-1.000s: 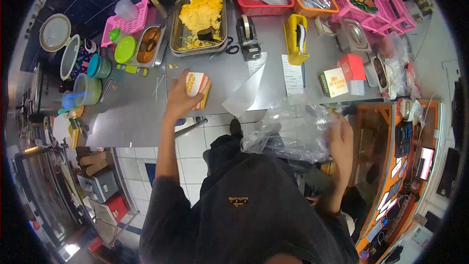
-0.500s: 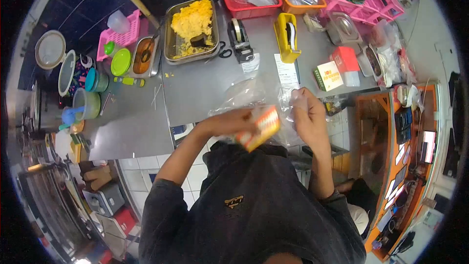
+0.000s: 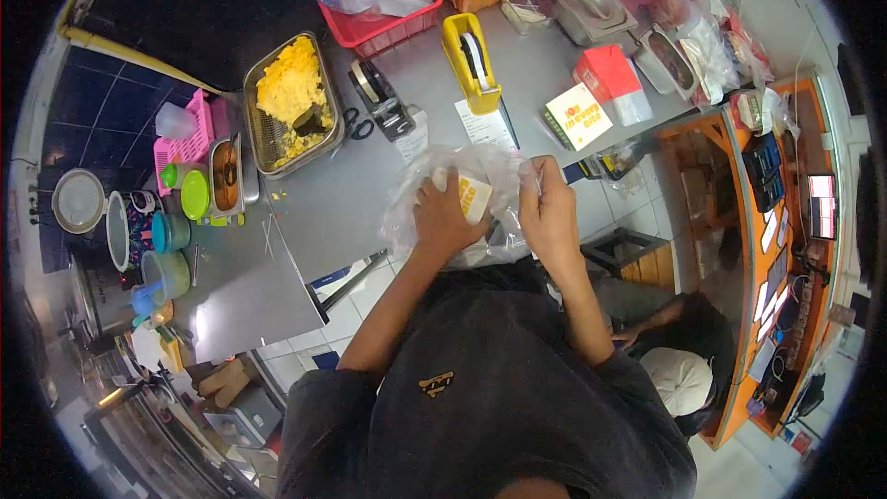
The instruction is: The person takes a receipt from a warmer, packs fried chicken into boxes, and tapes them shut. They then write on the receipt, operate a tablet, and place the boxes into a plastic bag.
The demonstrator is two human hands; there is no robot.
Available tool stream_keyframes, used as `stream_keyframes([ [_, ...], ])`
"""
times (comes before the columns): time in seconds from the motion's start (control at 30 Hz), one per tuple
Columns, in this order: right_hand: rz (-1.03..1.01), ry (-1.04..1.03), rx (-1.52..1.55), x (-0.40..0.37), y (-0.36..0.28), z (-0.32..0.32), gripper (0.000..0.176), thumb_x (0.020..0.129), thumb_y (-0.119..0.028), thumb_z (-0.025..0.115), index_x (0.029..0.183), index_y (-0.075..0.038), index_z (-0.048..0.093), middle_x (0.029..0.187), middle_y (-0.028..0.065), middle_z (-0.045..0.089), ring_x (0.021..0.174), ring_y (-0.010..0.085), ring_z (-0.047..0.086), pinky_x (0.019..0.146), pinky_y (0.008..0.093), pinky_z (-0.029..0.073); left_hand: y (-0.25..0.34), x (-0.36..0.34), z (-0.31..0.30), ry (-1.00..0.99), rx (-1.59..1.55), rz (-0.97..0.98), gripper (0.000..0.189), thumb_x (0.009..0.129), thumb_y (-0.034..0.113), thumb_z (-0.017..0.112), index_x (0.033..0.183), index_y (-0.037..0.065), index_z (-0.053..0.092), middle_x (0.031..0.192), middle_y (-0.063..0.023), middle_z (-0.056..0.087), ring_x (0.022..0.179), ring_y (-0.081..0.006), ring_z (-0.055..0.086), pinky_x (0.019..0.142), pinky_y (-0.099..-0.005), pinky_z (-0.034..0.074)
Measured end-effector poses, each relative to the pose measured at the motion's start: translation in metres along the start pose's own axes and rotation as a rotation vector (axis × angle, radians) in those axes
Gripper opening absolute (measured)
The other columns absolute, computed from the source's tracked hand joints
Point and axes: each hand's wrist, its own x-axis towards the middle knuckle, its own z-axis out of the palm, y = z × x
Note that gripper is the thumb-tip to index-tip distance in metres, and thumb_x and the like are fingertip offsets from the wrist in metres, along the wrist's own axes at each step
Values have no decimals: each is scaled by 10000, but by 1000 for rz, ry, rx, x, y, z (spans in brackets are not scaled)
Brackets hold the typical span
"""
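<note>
A small white box with orange lettering (image 3: 476, 197) lies inside a clear plastic bag (image 3: 411, 176). Over its left side is my left hand (image 3: 446, 220), thumb and fingers around the box, within the bag's mouth. My right hand (image 3: 552, 208) pinches the bag's right edge between thumb and fingers. Just beyond the bag, two printed paper slips (image 3: 485, 125) lie on the steel table (image 3: 319, 212). A yellow tape dispenser (image 3: 471, 65) and a black tape dispenser (image 3: 381, 97) stand behind them.
Black scissors (image 3: 358, 123) lie beside a tray of yellow food (image 3: 249, 92). Red (image 3: 379, 32) and orange baskets stand at the back. To the right are a white-and-green box (image 3: 577, 117) and a red box (image 3: 610, 77). Another person in a white cap (image 3: 677, 381) is at lower right.
My left hand has brought the box from in front of the bag into it. The bag now bulges open around the box. The view has shifted, and the other person's cap shows more.
</note>
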Motion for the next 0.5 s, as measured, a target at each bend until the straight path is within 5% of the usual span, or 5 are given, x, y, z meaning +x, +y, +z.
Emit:
stream_keyframes([
  [0.17,2,-137,28,12,-4,-30,276,840,-115,645,1052,-11,501,724,234,619,609,397,611,537,429,443,-1,25,28,-17,32,-154,1077,679,526,741,1471,-13,250,1346,-357,334,1190,-514,439,950,-594,402],
  [0.27,44,-142,30,18,21,-44,341,812,-117,672,1085,-11,498,795,241,637,668,397,624,580,429,458,23,11,-27,181,123,119,872,772,479,692,1405,-31,374,1216,-320,474,1115,-478,519,915,-545,451],
  [0.33,102,-138,54,19,46,-51,359,810,-122,675,1100,-8,497,831,252,640,715,408,631,614,434,469,66,5,-91,-173,-105,227,469,851,337,658,1118,-46,615,1042,-256,638,965,-407,620,832,-462,500],
  [0.37,104,-166,88,20,59,-53,375,808,-127,677,1112,-4,494,846,261,639,767,425,631,649,449,476,87,13,-101,-190,-100,236,469,851,337,658,1118,-46,615,1042,-256,638,965,-407,620,832,-462,500],
  [0.5,135,-209,114,13,78,-53,373,821,-117,656,1131,10,491,882,287,634,888,477,612,748,493,482,157,96,-54,253,-164,605,414,779,293,720,997,-38,601,931,-210,614,854,-377,614,773,-437,507],
])
